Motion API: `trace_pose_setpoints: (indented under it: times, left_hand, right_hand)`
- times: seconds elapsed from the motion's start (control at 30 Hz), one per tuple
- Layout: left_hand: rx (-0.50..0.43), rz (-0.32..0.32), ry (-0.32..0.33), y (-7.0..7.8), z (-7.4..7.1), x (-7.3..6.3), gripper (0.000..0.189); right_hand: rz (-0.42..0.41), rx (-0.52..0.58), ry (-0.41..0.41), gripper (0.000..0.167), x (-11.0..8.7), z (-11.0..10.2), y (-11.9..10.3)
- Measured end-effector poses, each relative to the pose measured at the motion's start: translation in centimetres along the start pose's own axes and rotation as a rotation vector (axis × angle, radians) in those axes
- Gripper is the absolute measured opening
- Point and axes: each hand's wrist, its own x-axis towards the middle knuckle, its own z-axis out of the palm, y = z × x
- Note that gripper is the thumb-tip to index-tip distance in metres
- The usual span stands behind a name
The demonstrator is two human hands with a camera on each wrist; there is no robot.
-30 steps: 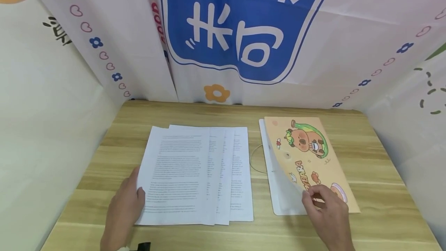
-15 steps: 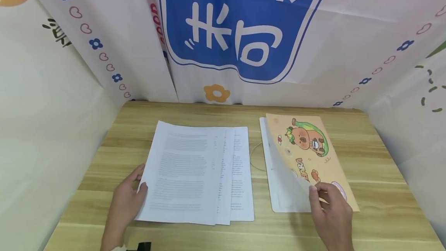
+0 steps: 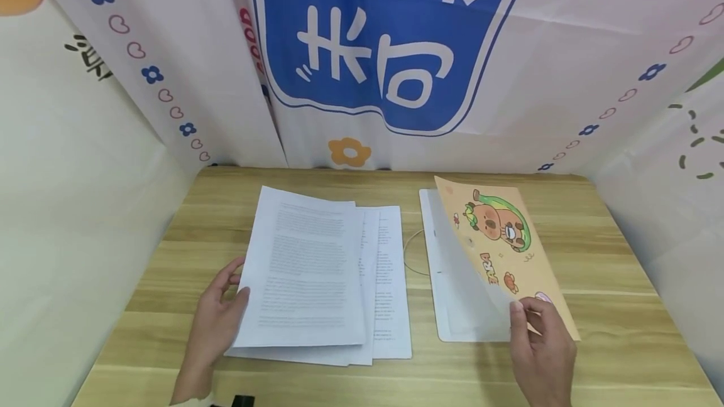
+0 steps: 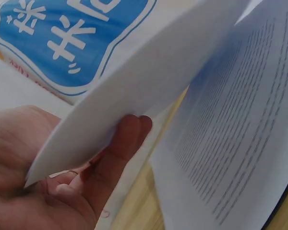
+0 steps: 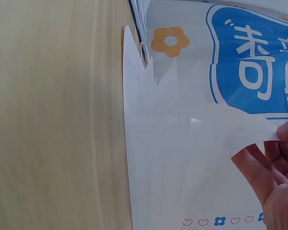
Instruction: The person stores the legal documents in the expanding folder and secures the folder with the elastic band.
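My left hand (image 3: 217,319) pinches a white printed paper sheet (image 3: 305,269), just to its right, tipped up over more white printed sheets (image 3: 389,287) on the brown wooden desk (image 3: 418,385); my right hand (image 3: 544,350) pinches the lifted near corner of a peach paper cover with cartoons (image 3: 509,256).

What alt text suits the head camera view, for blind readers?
A person's left fingers hold a printed sheet raised over overlapping pages; the right fingers hold a folder partly open by its cartoon cover. A wood-grain table lies beneath, patterned cloth behind.
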Motion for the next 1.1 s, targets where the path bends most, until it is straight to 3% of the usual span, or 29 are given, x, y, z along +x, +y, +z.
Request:
trace_pose_setpoints:
  times: [0.1, 0.37, 0.6, 1.1]
  left_hand:
    - [-0.082, -0.001, -0.009, -0.2, 0.6, 0.0, 0.054]
    - [-0.160, -0.031, 0.005, 0.4, 2.7, 0.5, 0.056]
    - [-0.262, -0.050, -0.030, 0.9, 4.9, 0.8, 0.057]
    - [-0.254, -0.019, -0.114, 1.2, 9.0, 1.9, 0.055]
  right_hand:
    - [0.021, 0.015, 0.027, 0.009, -0.1, 0.0, 0.1]
    - [0.066, 0.026, 0.054, 0.007, -0.3, 0.0, -0.1]
    - [0.085, 0.054, 0.087, 0.007, -0.1, 0.2, -0.4]
    - [0.190, 0.199, 0.162, 0.015, 0.0, 0.0, -0.9]
